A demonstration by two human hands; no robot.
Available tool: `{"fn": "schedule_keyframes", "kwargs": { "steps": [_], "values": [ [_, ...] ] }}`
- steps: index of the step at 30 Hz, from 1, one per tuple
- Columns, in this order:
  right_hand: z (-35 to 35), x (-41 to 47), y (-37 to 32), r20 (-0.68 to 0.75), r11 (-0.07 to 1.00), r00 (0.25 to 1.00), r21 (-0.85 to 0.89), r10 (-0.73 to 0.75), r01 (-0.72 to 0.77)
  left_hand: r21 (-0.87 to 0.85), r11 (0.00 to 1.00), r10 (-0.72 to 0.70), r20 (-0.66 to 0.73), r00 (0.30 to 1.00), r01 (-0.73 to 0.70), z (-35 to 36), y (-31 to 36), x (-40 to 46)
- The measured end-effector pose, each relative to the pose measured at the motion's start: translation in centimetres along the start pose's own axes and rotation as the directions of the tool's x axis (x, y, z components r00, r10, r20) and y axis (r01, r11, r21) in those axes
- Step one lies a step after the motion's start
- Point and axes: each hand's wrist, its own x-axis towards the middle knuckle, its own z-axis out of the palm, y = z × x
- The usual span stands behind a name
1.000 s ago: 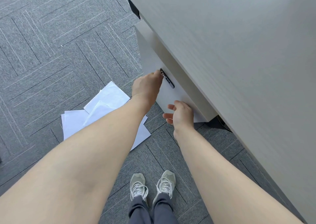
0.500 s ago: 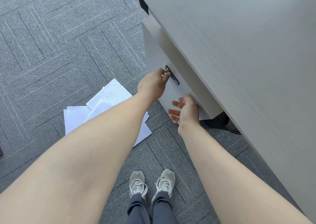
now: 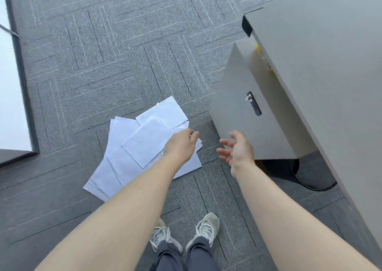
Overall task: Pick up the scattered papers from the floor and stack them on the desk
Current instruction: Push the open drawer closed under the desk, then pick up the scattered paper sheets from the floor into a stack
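Several white papers [image 3: 142, 146] lie overlapping on the grey carpet, left of the cabinet. My left hand [image 3: 180, 145] hovers over their right edge, fingers curled together and nothing visibly held. My right hand [image 3: 237, 149] is open with fingers spread, palm facing left, in the air just in front of the cabinet's lower front. The grey desk [image 3: 330, 68] fills the right side, its top bare in view.
A grey cabinet [image 3: 233, 97] with a key lock [image 3: 253, 103] stands under the desk. A black round base [image 3: 310, 177] sits on the floor beneath. A white panel with a dark edge [image 3: 12, 84] runs along the left. My feet [image 3: 186, 233] are at the bottom.
My left hand left the cabinet's lock and dropped toward the papers. My right hand pulled back from the cabinet's lower front. The view swung left, showing more floor.
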Motion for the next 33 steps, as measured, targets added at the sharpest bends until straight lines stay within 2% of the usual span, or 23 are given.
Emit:
{"fn": "schedule_keyframes", "kwargs": {
  "steps": [8,18,27,33],
  "values": [
    [8.9,-2.8,4.9,0.134,0.985,0.991,-0.172,0.001,0.022,-0.144,0.976,-0.175,-0.054,0.983,0.166,-3.4,-10.3,-3.8],
    [19.0,-3.1,13.2,0.235,0.917,0.97,-0.398,0.06,0.04,-0.229,0.937,-0.286,-0.068,0.956,0.264,-4.3,-24.1,-4.2],
    [24.4,4.3,21.9,0.26,0.827,0.952,-0.562,0.164,0.012,-0.314,0.862,-0.44,-0.074,0.895,0.398,0.4,-35.0,-1.2],
    [26.7,12.7,27.1,0.279,0.769,0.938,-0.639,0.208,0.019,-0.358,0.819,-0.508,-0.094,0.856,0.447,5.0,-40.4,4.7]
  ]
}}
